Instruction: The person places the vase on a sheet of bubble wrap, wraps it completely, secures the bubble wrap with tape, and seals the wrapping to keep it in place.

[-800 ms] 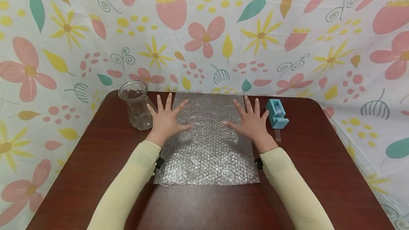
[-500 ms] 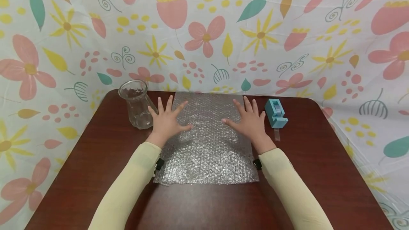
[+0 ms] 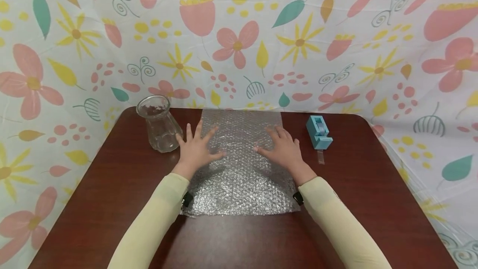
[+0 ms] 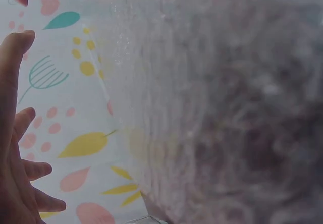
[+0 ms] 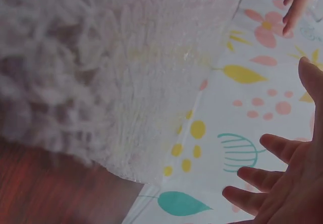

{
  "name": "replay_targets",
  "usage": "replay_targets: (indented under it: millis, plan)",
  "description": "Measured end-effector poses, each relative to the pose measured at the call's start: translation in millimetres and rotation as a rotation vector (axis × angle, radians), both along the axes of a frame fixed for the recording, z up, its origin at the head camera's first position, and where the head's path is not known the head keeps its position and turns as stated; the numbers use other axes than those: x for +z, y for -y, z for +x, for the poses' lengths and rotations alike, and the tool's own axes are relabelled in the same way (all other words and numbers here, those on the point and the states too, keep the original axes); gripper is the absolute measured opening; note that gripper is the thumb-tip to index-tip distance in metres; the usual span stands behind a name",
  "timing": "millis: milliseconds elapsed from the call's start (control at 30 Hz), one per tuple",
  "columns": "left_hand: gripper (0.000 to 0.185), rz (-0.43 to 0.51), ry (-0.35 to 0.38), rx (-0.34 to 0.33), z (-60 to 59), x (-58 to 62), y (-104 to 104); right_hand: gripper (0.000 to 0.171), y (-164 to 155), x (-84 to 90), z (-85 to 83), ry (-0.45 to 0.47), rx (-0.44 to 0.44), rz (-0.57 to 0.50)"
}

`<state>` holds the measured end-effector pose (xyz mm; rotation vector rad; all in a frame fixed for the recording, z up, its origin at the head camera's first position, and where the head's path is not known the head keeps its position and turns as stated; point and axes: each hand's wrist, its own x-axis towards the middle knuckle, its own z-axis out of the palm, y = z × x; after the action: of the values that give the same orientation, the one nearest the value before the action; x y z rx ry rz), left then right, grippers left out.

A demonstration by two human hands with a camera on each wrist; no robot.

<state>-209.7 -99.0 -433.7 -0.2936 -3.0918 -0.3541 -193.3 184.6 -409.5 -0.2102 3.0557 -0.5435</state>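
Observation:
A sheet of clear bubble wrap (image 3: 240, 177) lies flat in the middle of the dark red table (image 3: 112, 186). My left hand (image 3: 196, 149) rests flat on its left part with the fingers spread. My right hand (image 3: 281, 149) rests flat on its right part, fingers straight and closer together. Neither hand holds anything. In the left wrist view the left hand (image 4: 15, 148) shows at the left edge beside the blurred bubble wrap (image 4: 227, 108). The right wrist view has the right hand (image 5: 287, 188) at the lower right, with the bubble wrap (image 5: 101, 57) close by.
A clear glass vase (image 3: 158, 124) stands upright just left of my left hand. A small blue tape dispenser (image 3: 318, 133) sits right of the sheet. A flowered cloth (image 3: 239, 32) hangs behind and around the table.
Both hands have slid a little toward me over the bubble wrap. The right hand has also moved inward, its fingers drawn closer together.

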Motion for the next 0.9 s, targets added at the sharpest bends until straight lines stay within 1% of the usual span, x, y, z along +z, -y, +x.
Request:
replay_targets:
  millis: [200, 367, 567, 700, 900]
  plan:
    - [0.089, -0.018, 0.019, -0.003, 3.5, -4.2, 0.4, 0.081, 0.6, -0.1, 1.5, 0.022, 0.041, 0.037]
    - [0.084, -0.009, 0.031, -0.010, 7.5, -2.9, 1.6, 0.079, 2.4, -1.4, 1.5, 0.060, 0.060, 0.029]
    - [0.083, 0.021, 0.062, -0.017, 11.3, -2.0, 3.0, 0.075, 7.9, -1.0, 3.7, 0.128, 0.102, -0.028]
    - [0.079, 0.063, 0.073, -0.027, 14.8, -2.0, 6.1, 0.073, 12.2, 1.3, 4.7, 0.153, 0.127, -0.069]
    - [0.071, 0.123, 0.064, -0.034, 22.9, 0.7, 17.0, 0.072, 18.7, 7.1, 4.5, 0.171, 0.154, -0.057]
